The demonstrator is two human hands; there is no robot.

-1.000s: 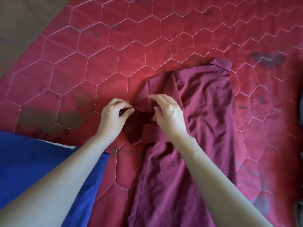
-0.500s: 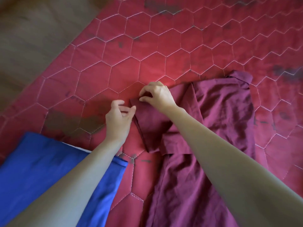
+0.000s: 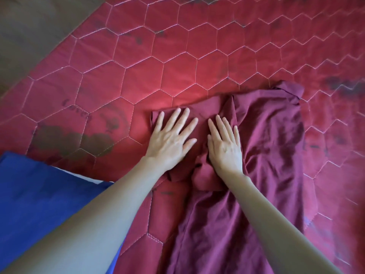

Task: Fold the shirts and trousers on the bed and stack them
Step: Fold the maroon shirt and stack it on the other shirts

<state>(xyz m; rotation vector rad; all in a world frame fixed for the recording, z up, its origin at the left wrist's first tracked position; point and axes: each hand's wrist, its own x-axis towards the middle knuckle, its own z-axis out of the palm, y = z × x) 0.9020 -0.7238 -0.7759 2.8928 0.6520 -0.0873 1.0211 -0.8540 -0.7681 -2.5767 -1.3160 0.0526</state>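
Pressing flat on the sleeve [image 3: 199, 109] of the dark red shirt [image 3: 266, 147] with both hands, palms down, near the middle of the frame. Left hand [image 3: 170, 141] spread wide, fingers straight and fanned out, lying on the sleeve's left end, holding nothing. Right hand [image 3: 225, 147] just beside it, fingers straight and close together, also holding nothing, resting where the sleeve meets the body of the shirt. Hands near each other, not touching. Bare arms coming up from the bottom of the frame to both hands.

Sleeve stretched out to the left from the shirt, with a little bunched fold under the right wrist. Shirt lying from the middle right down to the bottom edge, wrinkled, not yet folded up small. Collar [image 3: 290, 91] at the top right of the shirt, pointing to the upper right.

Under it all, a red quilted bedcover [image 3: 177, 66] with white stitched six-sided shapes and some dark smudges. Blue cloth [image 3: 39, 190] at the lower left, partly under the left arm, well apart from the shirt. Brownish area [image 3: 29, 26] in the upper left corner, past the edge of the bedcover
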